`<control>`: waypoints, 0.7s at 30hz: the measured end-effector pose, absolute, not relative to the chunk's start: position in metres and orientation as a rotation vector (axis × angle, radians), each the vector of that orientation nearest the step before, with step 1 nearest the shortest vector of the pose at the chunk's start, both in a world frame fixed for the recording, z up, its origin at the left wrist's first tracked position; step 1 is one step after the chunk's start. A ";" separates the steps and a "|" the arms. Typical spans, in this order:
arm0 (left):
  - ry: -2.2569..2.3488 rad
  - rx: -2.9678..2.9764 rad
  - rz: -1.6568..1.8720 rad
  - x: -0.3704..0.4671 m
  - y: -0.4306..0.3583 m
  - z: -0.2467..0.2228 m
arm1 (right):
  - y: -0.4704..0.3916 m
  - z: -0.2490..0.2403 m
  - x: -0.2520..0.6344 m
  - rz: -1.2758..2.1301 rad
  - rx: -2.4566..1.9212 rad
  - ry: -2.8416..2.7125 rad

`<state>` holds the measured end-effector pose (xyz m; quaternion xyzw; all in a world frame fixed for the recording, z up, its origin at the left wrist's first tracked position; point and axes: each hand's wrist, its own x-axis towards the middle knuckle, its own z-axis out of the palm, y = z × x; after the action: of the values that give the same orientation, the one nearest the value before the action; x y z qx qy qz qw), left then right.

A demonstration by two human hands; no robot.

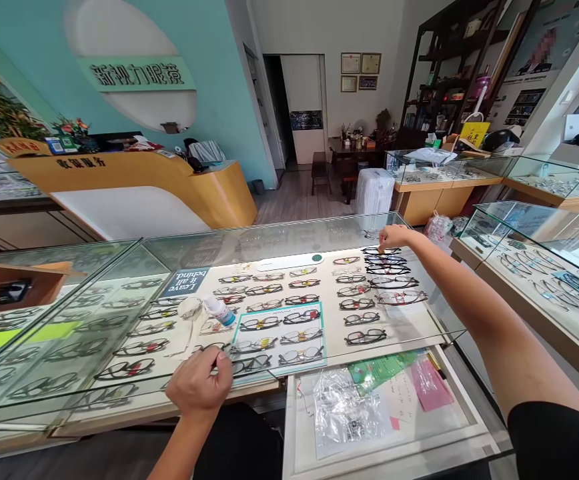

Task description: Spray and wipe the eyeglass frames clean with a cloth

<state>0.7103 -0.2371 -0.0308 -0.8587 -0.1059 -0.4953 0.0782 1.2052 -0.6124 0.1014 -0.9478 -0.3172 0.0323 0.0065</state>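
Note:
My right hand reaches to the far right of the glass display case, its fingers pinched on the dark-framed eyeglasses at the top of the right-hand column. Below these, several more dark-framed eyeglasses lie close together. My left hand is curled into a loose fist at the near edge of the case, and nothing shows in it. Just beyond it are a small white bottle with a blue cap and a crumpled pale cloth. Rows of eyeglasses cover the white display surface.
An open drawer juts out in front of me, holding a clear plastic bag, a green leaflet and a pink packet. More glass cases stand right and left. A curved wooden counter is across the room.

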 end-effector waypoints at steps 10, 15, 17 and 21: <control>-0.281 -2.579 -1.458 0.710 -0.238 -0.027 | -0.600 0.092 1.208 0.032 -2.966 -0.980; -0.258 -2.575 -1.471 0.710 -0.237 -0.027 | -0.598 0.080 1.210 -0.064 -2.975 -1.070; -0.247 -2.566 -1.486 0.711 -0.237 -0.027 | -0.599 0.077 1.211 -0.094 -2.982 -1.119; -0.250 -2.558 -1.535 0.711 -0.238 -0.027 | -0.602 0.072 1.215 -0.128 -3.028 -1.175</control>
<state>0.7112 -0.2383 -0.0265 -0.8521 -0.0834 -0.5113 0.0737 1.2146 -0.6016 0.0720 -0.9301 -0.3610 -0.0395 -0.0546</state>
